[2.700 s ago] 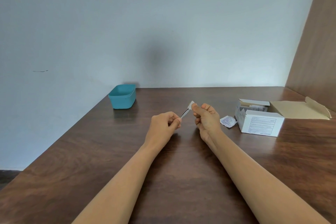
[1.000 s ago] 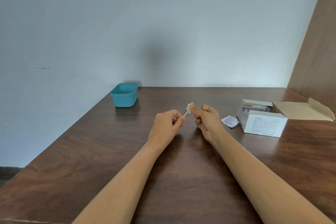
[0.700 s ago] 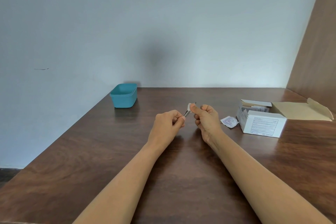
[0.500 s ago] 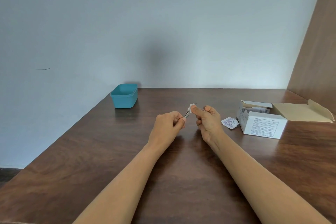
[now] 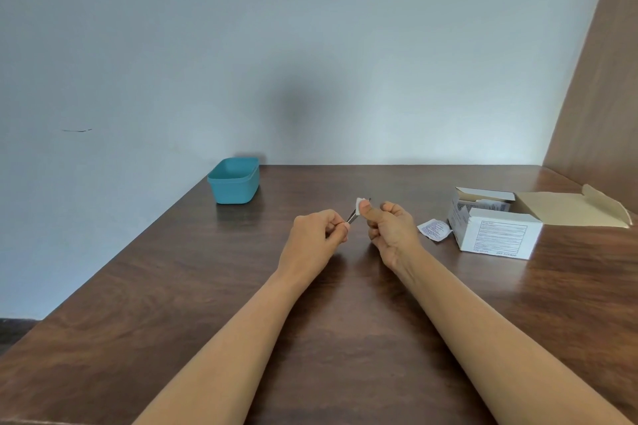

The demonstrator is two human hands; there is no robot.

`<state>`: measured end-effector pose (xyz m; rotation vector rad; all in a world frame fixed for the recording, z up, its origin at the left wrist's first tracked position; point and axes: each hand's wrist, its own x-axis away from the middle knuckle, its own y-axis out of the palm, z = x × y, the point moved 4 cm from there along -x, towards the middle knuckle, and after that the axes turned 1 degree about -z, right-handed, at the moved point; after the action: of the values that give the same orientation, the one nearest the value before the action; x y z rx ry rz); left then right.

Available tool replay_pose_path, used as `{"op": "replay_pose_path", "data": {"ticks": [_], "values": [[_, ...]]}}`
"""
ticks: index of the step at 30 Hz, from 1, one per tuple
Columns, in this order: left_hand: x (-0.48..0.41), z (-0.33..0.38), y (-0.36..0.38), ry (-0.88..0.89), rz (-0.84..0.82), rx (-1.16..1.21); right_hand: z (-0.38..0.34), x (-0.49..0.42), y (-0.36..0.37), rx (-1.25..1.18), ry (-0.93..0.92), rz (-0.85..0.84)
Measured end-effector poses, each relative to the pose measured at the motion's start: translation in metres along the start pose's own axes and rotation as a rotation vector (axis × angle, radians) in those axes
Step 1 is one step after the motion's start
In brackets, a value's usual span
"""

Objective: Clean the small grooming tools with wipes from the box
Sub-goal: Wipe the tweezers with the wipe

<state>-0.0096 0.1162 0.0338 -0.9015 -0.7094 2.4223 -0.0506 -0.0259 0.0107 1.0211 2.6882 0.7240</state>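
Observation:
Above the middle of the wooden table [image 5: 172,286], my left hand [image 5: 316,235] pinches the near end of a thin metal grooming tool [image 5: 353,216]. The tool slants up and to the right. My right hand [image 5: 392,231] pinches a small white wipe [image 5: 359,203] around the tool's upper part, thumb on top. Only the dark tip sticks out past the wipe. The white wipe box [image 5: 497,235] sits open at the right, its flap folded back.
A teal plastic tub [image 5: 234,181] stands at the table's far left corner by the wall. An opened wipe sachet [image 5: 434,229] lies just left of the box. A wooden panel rises on the right side.
My right hand has slid the wipe back and forth along the tool, so more or less of the tip shows. My left hand has held the tool nearly still.

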Motion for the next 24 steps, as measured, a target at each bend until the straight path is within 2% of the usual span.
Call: {"op": "replay_pose_path", "data": {"ticks": [7,11,24], "values": [[0.001,-0.002,-0.002,0.008,0.009,-0.024,0.001,0.007,0.006,0.085,0.011,-0.078],[0.001,-0.002,-0.002,0.019,0.012,-0.028,0.001,0.009,0.008,0.137,-0.012,-0.045],[-0.001,-0.001,0.001,0.052,0.016,0.057,-0.006,0.012,0.004,-0.012,-0.075,0.045]]}}
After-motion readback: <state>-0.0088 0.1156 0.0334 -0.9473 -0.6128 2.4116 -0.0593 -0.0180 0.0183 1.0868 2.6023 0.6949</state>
